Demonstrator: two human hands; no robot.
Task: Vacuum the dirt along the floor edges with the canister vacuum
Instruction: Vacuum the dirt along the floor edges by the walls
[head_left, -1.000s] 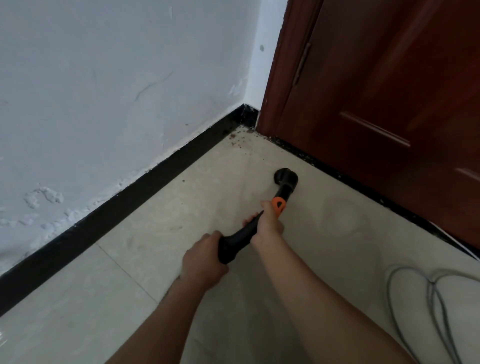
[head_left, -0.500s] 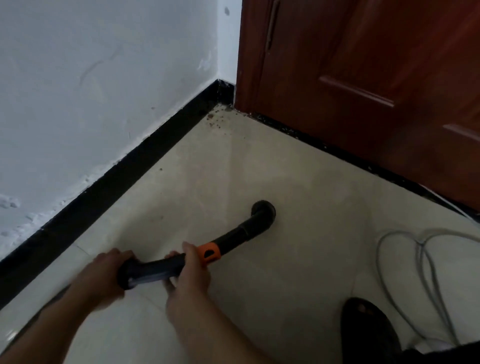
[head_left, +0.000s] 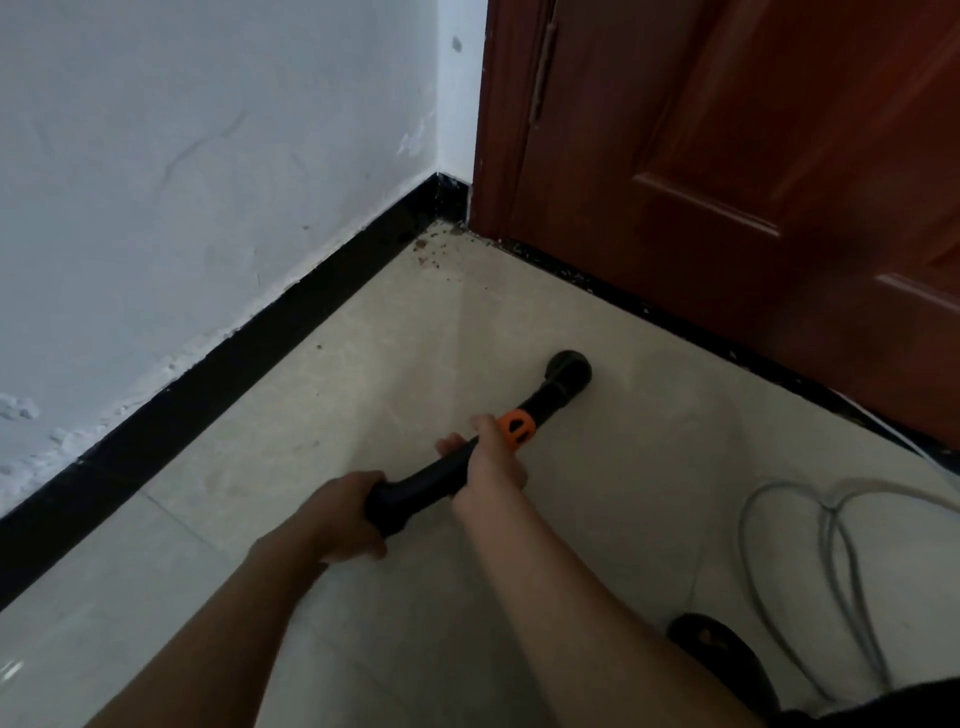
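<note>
- Dark sandal (head_left: 719, 649): at the lower right of the floor (head_left: 291, 613), nearest the viewer.
- Grey cable (head_left: 830, 519): loose loops lying on the tile, to the right of the arms.
- Left hand (head_left: 343, 512): grip closed round the rear end of the wand.
- Right hand (head_left: 491, 478): grip closed round the wand further forward, just behind the orange collar.
- Vacuum wand (head_left: 415, 493): black, held low and slanting away to the right. Orange collar (head_left: 518, 427) sits part-way along it. The canister itself is out of view.
- Nozzle (head_left: 569, 370): round and black, at or just above open tile; which of the two cannot be told. It is near the door's threshold and well apart from the corner.
- Black skirting (head_left: 249, 338): runs along the white wall (head_left: 182, 130). A few stray specks lie on the tile near it.
- Dirt (head_left: 434, 252): brown crumbs heaped in the far corner where the skirting meets the red-brown door (head_left: 727, 182). They appear untouched.
- Progress, as judged: the tile around the nozzle looks mostly free of crumbs. The corner heap and the specks by the skirting are not yet taken up, so most of the edge work here remains.
</note>
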